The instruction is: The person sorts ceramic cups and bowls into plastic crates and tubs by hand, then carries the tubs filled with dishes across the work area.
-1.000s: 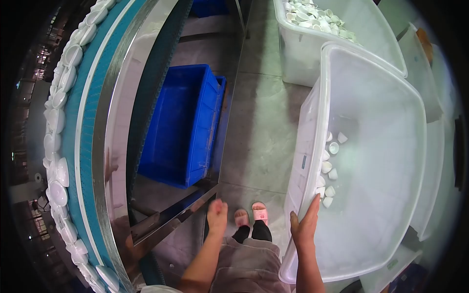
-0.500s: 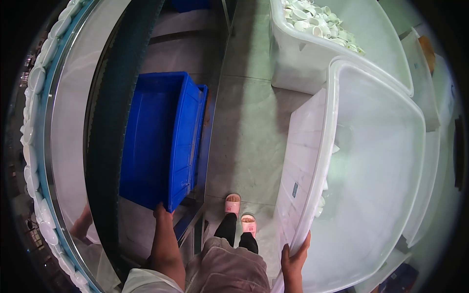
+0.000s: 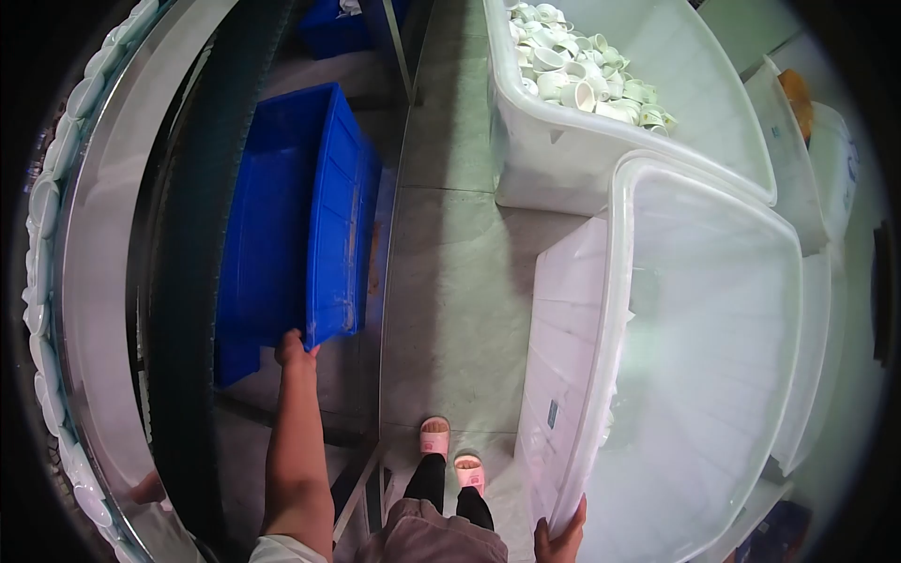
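My left hand reaches forward and is closed on the near corner of a blue plastic bin. The bin looks tilted, its open side toward the left, on a low level beside the metal frame. Part of another blue bin shows beneath it. My right hand grips the near rim of a large white tub, thumb outside and fingers over the edge. A few white pieces in that tub are mostly hidden behind its near wall.
Another white tub ahead holds a heap of white cups. On the left runs a conveyor edge lined with white ware. A metal rail borders the grey floor. A further blue bin sits at the far left.
The blue bin has moved forward, away from me, with my left hand on it and that arm stretched farther. My right hand stays on the tub rim. The view has shifted slightly.
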Tool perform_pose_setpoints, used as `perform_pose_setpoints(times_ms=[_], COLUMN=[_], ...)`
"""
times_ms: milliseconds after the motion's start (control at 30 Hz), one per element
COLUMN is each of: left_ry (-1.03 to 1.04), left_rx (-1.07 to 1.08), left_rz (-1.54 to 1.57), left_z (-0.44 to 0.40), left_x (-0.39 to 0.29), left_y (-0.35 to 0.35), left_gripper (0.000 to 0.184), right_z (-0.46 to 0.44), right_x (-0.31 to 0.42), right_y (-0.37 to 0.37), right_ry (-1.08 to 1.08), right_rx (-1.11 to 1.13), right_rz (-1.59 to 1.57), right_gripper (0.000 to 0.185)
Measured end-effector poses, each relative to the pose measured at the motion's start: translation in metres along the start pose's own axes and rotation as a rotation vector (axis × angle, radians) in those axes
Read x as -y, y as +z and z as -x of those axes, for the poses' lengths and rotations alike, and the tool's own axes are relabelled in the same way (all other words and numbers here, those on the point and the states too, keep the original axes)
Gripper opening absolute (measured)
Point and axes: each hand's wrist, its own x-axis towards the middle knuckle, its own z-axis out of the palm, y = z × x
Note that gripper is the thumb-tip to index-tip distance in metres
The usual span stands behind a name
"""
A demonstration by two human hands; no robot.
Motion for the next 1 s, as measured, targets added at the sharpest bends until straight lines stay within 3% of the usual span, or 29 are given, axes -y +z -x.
perform_pose_setpoints(times_ms=[100,167,233,267,333,367,467,533,600,633,733,800,867,900,933,967,1000], left_ry=[0.023,-0.035,0.011,0.075,0.133,0.14,0.09,0.364,1.113,1.352,1.612,1.724,1.787,1.619,1.54,1.012,0.68], left_rx=[0.043,0.304,0.469,0.501,0.486,0.527,0.58,0.73,0.799,0.886,1.338,1.413,1.476,1.487,1.369,1.022,0.823], left_rz=[0.103,0.117,0.029,0.002,-0.145,-0.23,-0.318,-0.338,-0.577,-0.56,-0.621,-0.785,-1.295,-1.313,-1.453,-1.933,-2.232], left_z=[-0.013,-0.035,0.038,0.056,0.105,0.139,0.298,0.369,0.508,0.565,0.686,0.721,0.666,0.696,0.654,0.626,0.628], left_x=[-0.027,-0.039,-0.048,-0.04,0.004,0.034,0.118,0.196,0.204,0.212,0.228,0.237,0.266,0.268,0.285,0.288,0.294], left_y=[0.065,0.086,0.088,0.09,0.082,0.074,0.031,-0.009,-0.083,-0.119,-0.245,-0.301,-0.378,-0.431,-0.472,-0.498,-0.524], left_gripper=[0.038,0.05,0.069,0.08,0.08,0.079,0.029,0.021,0.03,0.031,0.033,0.029,0.055,0.03,0.027,0.025,0.024], right_z=[-0.005,-0.004,0.0,-0.009,-0.008,-0.01,0.001,0.009,0.017,0.018,0.064,0.116,0.197,0.247,0.295,0.351,0.406], right_x=[0.012,0.015,0.014,-0.016,-0.015,-0.012,-0.012,-0.013,-0.022,-0.043,-0.108,-0.132,-0.182,-0.232,-0.281,-0.33,-0.389], right_y=[-0.008,-0.011,-0.017,-0.009,-0.021,-0.029,-0.043,-0.058,-0.072,-0.083,-0.133,-0.192,-0.267,-0.292,-0.312,-0.332,-0.336], right_ry=[0.129,0.044,-0.034,-0.204,-0.172,-0.175,-0.143,-0.159,-0.192,-0.261,-0.562,-0.557,-0.511,-0.425,-0.338,-0.159,-0.019], right_rx=[0.069,0.032,-0.076,-0.046,-0.052,-0.047,-0.04,-0.018,-0.012,0.011,-0.091,-0.035,0.002,-0.035,-0.072,-0.152,-0.26], right_rz=[-0.022,-0.015,0.0,0.011,0.025,0.027,-0.01,-0.033,-0.061,-0.123,-0.171,-0.202,-0.212,-0.241,-0.269,-0.37,-0.368], right_gripper=[0.081,0.078,0.068,0.083,0.083,0.083,0.084,0.084,0.084,0.083,0.078,0.073,0.062,0.058,0.055,0.047,0.038])
